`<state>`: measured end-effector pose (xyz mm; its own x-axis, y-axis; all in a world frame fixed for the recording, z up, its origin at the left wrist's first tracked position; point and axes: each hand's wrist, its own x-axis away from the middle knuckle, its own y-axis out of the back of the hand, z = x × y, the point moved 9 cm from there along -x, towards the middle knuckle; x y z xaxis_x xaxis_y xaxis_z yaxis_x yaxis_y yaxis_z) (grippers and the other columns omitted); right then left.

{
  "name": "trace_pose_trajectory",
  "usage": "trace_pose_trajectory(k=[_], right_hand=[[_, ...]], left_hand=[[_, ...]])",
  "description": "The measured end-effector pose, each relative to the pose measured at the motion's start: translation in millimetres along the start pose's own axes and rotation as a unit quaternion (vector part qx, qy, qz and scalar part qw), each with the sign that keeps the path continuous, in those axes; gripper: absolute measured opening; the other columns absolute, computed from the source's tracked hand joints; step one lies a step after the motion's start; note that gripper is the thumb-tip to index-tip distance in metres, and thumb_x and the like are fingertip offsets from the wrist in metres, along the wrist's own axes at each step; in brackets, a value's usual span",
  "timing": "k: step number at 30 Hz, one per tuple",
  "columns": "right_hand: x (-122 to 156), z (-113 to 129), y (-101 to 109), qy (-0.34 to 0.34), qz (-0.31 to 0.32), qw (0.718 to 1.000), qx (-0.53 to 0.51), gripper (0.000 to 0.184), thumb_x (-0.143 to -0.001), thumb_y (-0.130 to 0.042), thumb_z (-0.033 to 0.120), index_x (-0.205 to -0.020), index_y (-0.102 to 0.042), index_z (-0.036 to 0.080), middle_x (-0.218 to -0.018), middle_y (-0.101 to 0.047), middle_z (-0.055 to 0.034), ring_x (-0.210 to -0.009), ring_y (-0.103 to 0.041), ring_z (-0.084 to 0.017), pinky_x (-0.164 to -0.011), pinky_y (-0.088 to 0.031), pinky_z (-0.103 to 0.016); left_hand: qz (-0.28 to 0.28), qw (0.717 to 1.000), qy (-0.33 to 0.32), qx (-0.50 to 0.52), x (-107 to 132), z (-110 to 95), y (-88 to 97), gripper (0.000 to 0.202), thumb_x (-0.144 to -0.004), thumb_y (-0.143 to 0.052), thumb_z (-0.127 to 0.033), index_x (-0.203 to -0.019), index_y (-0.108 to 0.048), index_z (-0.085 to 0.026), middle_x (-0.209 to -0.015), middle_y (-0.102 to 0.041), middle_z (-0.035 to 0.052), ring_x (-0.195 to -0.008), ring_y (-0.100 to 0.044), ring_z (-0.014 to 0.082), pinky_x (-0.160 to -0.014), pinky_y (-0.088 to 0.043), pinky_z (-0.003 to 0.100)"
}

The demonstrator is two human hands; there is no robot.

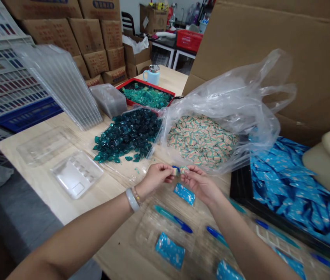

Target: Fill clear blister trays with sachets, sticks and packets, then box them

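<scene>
My left hand point(155, 180) and my right hand point(200, 184) meet at the fingertips, pinching a small pastel striped packet point(179, 170) with a blue edge showing at its left end. Just below my hands lies a blue printed sachet point(184, 193) in a clear plastic blister tray point(165, 237). Slim blue-and-teal sticks point(173, 219) and more sachets rest in that tray. Beyond my fingers, a clear plastic bag point(226, 116) holds a heap of pastel striped packets point(201, 142). A pile of dark teal wrapped pieces point(128, 134) lies to the left.
A black tray of blue sachets point(284, 186) stands at the right. A red tray of teal pieces point(146, 95), a mug point(151, 75), and stacked clear trays point(58, 85) stand on the wooden table point(118, 198). Cardboard boxes point(89, 42) are piled behind.
</scene>
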<state>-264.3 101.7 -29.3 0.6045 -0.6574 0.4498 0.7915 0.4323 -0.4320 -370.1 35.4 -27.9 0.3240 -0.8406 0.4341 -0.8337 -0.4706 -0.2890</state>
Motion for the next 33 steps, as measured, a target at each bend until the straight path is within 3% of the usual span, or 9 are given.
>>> trace_pose_trajectory(k=[6, 11, 14, 16, 19, 22, 26, 30, 33], right_hand=[[5.6, -3.8, -8.4, 0.001, -0.003, 1.000, 0.013, 0.028, -0.051, -0.076, 0.024, -0.068, -0.055, 0.018, -0.063, -0.062, 0.0026, -0.056, -0.056, -0.010, -0.057, -0.046, -0.024], [4.8, -2.6, -4.9, 0.069, -0.046, 0.991, 0.100, 0.031, -0.052, -0.075, 0.031, -0.069, -0.054, 0.018, -0.059, -0.056, 0.0038, -0.053, -0.052, -0.010, -0.052, -0.045, -0.023], [5.1, 1.8, -2.5, 0.141, -0.049, 0.968, 0.201, 0.029, -0.060, -0.069, 0.035, -0.080, -0.057, 0.018, -0.063, -0.055, 0.0021, -0.054, -0.051, -0.011, -0.052, -0.045, -0.025], [10.3, 10.0, -8.2, 0.211, -0.036, 0.927, 0.309, 0.026, -0.068, -0.062, 0.033, -0.090, -0.060, 0.020, -0.070, -0.056, -0.0008, -0.060, -0.052, -0.012, -0.056, -0.045, -0.027], [20.2, 27.5, -23.5, 0.304, -0.014, 0.832, 0.464, 0.025, -0.077, -0.050, 0.026, -0.098, -0.061, 0.021, -0.083, -0.058, -0.0054, -0.076, -0.053, -0.016, -0.071, -0.045, -0.032], [14.1, 51.7, -31.2, 0.349, -0.013, 0.760, 0.548, 0.026, -0.078, -0.046, 0.022, -0.099, -0.061, 0.019, -0.089, -0.056, -0.0070, -0.081, -0.052, -0.017, -0.074, -0.044, -0.031], [-25.3, 76.8, -30.3, 0.361, -0.020, 0.709, 0.605, 0.019, -0.072, -0.050, 0.018, -0.088, -0.060, 0.016, -0.084, -0.055, -0.0051, -0.076, -0.051, -0.015, -0.070, -0.044, -0.028], [-70.5, 66.5, -27.5, 0.307, -0.026, 0.649, 0.696, 0.020, -0.068, -0.049, 0.013, -0.086, -0.058, 0.015, -0.084, -0.056, -0.0053, -0.081, -0.051, -0.017, -0.075, -0.041, -0.029], [-89.2, 51.8, -24.6, 0.258, -0.031, 0.620, 0.740, 0.024, -0.069, -0.048, 0.013, -0.091, -0.058, 0.014, -0.086, -0.058, -0.0075, -0.081, -0.052, -0.018, -0.074, -0.041, -0.029]], left_hand=[[-0.014, 1.000, -0.021, -0.001, -3.3, 3.3, -4.9, 0.003, -0.069, -0.056, -0.012, -0.066, -0.057, -0.011, -0.061, -0.060, -0.0012, -0.055, -0.056, 0.0075, -0.057, -0.048, 0.020], [0.005, 0.999, -0.023, 0.028, -1.0, 5.5, -8.4, 0.005, -0.069, -0.057, -0.016, -0.069, -0.059, -0.012, -0.065, -0.062, -0.0002, -0.060, -0.059, 0.0098, -0.065, -0.050, 0.025], [0.045, 0.998, -0.032, 0.003, 2.7, 4.2, -10.1, 0.012, -0.068, -0.060, -0.022, -0.073, -0.061, -0.011, -0.070, -0.064, 0.0018, -0.065, -0.059, 0.0115, -0.067, -0.049, 0.025], [0.056, 0.995, -0.064, -0.051, 3.8, -0.6, -9.5, 0.015, -0.065, -0.063, -0.020, -0.076, -0.063, -0.011, -0.072, -0.065, 0.0024, -0.065, -0.058, 0.0112, -0.065, -0.047, 0.023], [0.048, 0.981, -0.127, -0.136, -2.2, -13.1, -10.0, 0.013, -0.065, -0.060, -0.015, -0.077, -0.063, -0.011, -0.071, -0.064, 0.0019, -0.064, -0.055, 0.0107, -0.063, -0.045, 0.022], [0.052, 0.952, -0.206, -0.220, -19.8, -35.5, -19.2, 0.015, -0.068, -0.054, -0.012, -0.081, -0.063, -0.011, -0.077, -0.065, 0.0029, -0.070, -0.056, 0.0122, -0.066, -0.045, 0.023], [0.052, 0.879, -0.291, -0.375, -54.0, -64.0, -32.6, 0.023, -0.070, -0.049, -0.009, -0.088, -0.064, -0.012, -0.085, -0.066, 0.0053, -0.078, -0.057, 0.0155, -0.074, -0.044, 0.027], [0.034, 0.784, -0.317, -0.533, -78.1, -70.3, -37.3, 0.025, -0.070, -0.049, -0.009, -0.088, -0.065, -0.014, -0.090, -0.066, 0.0092, -0.089, -0.055, 0.0220, -0.086, -0.039, 0.036], [0.040, 0.777, -0.291, -0.557, -86.8, -62.2, -34.9, 0.027, -0.071, -0.045, -0.008, -0.088, -0.065, -0.012, -0.090, -0.065, 0.0117, -0.086, -0.057, 0.0217, -0.083, -0.040, 0.034]])
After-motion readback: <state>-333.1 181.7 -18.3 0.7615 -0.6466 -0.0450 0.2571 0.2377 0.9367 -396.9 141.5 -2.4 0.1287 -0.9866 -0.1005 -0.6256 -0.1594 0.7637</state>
